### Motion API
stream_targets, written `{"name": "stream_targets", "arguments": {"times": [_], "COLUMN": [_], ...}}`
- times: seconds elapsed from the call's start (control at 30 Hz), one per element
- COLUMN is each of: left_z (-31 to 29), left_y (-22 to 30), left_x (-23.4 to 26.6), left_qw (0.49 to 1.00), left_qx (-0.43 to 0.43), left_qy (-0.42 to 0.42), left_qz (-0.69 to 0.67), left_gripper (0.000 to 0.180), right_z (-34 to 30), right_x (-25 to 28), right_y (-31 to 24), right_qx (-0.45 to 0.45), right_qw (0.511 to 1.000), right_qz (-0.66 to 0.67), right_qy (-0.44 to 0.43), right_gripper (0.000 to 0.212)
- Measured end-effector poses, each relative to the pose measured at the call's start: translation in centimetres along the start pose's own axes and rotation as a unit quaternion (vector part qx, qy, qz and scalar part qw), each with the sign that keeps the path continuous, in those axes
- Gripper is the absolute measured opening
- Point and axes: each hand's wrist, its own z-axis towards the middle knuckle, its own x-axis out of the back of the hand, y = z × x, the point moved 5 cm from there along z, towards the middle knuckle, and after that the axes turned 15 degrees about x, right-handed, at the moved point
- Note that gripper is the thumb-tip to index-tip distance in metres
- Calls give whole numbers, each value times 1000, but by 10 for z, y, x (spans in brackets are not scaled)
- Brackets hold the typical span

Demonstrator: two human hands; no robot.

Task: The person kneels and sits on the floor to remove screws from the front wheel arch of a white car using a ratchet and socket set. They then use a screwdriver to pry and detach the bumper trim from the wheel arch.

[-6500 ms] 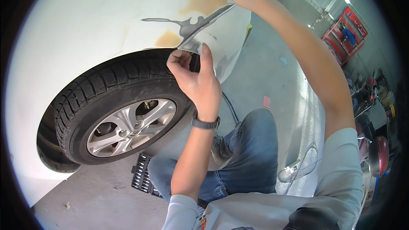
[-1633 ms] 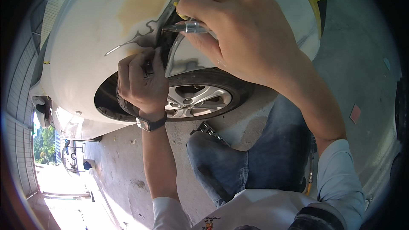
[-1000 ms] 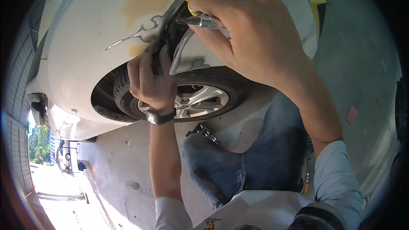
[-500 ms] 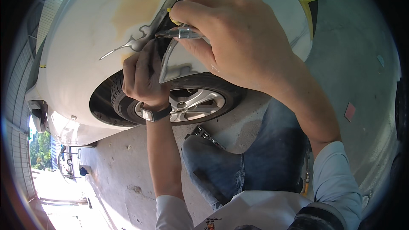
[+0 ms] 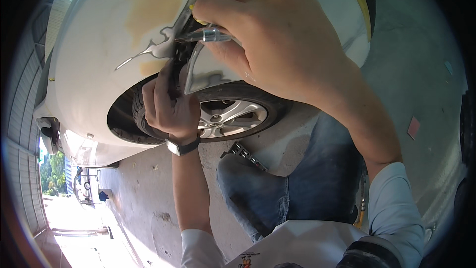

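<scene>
My right hand is closed around a slim pointed tool with a dark tip and a silver metal collar. Its tip meets the dark gap between two car body panels, and a bit of yellow shows by my index finger. Lower down, my left hand has its fingers bent at the edge of the left panel, above the wheel arch; some fingertips are hidden. That pale panel has tan filler patches and bare grey metal beside the gap. On the other side lies the pale right panel, its pointed lower corner sanded grey.
A tyre with a silver wheel sits right below my hands. Yellow-and-black tape is on the right panel's far edge. A pink sheet lies on the concrete floor. By my knee is a dark metal piece.
The tool's tip has shifted slightly left along the gap. My left hand's fingers have moved a little, uncovering more of the dark gap. The view has also shifted slightly.
</scene>
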Motion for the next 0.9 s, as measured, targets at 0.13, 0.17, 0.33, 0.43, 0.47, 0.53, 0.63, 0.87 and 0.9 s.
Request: {"name": "stream_targets", "arguments": {"times": [0.13,0.17,0.33,0.43,0.47,0.53,0.63,0.87,0.9], "left_z": [14,16,19,5,-3,-19,-41,-37,-33], "left_y": [0,1,10,12,11,11,-1,-21,-20], "left_x": [-10,-13,-17,-3,3,1,-6,-18,-20], "left_qw": [1000,1000,1000,997,996,996,961,775,770], "left_qx": [11,17,4,27,55,70,217,466,468], "left_qy": [13,14,14,64,59,-36,-169,-132,-122], "left_qz": [14,10,24,24,37,34,-37,-407,-416], "left_gripper": [38,43,27,11,15,15,34,59,54], "right_z": [2,3,4,3,3,3,1,-1,-1], "right_x": [0,0,4,13,15,16,12,9,9], "right_y": [-1,-1,2,9,10,10,4,3,2], "right_qx": [13,11,12,35,42,44,44,48,48], "right_qw": [1000,1000,998,988,984,990,996,997,997], "right_qz": [-6,-9,28,98,116,82,13,13,14], "right_qy": [21,14,-55,-115,-127,-109,-76,-57,-56], "right_gripper": [30,31,29,28,28,28,27,27,27]}}
